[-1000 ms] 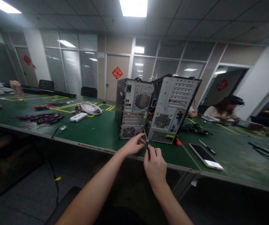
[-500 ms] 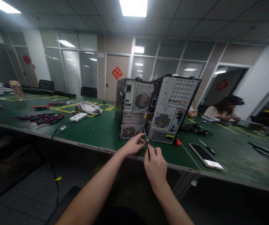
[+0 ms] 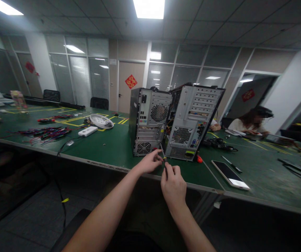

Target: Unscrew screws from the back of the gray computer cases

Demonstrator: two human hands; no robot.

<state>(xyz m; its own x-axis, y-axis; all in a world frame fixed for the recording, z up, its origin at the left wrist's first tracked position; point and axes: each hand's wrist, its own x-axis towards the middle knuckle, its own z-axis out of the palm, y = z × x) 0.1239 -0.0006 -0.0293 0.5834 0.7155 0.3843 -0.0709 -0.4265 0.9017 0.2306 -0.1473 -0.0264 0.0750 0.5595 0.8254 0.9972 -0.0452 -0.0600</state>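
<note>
Two computer cases stand upright side by side, their backs towards me: a narrower one [image 3: 150,120] on the left and a larger, tilted-looking one [image 3: 186,126] on the right. My right hand [image 3: 174,182] is closed round the dark handle of a screwdriver [image 3: 165,163], whose shaft points up to the lower right edge of the left case. My left hand [image 3: 150,162] is beside the shaft, low in front of the left case, index finger stretched out near the shaft and the other fingers loosely bent, apart from the handle.
On the green table [image 3: 108,148] lie a phone [image 3: 229,174], a knife-like tool [image 3: 231,164], black cables [image 3: 220,144], a white basket [image 3: 101,121], a white power bank-like box [image 3: 88,131] and bundled wires [image 3: 47,133]. A person [image 3: 252,122] sits at the right.
</note>
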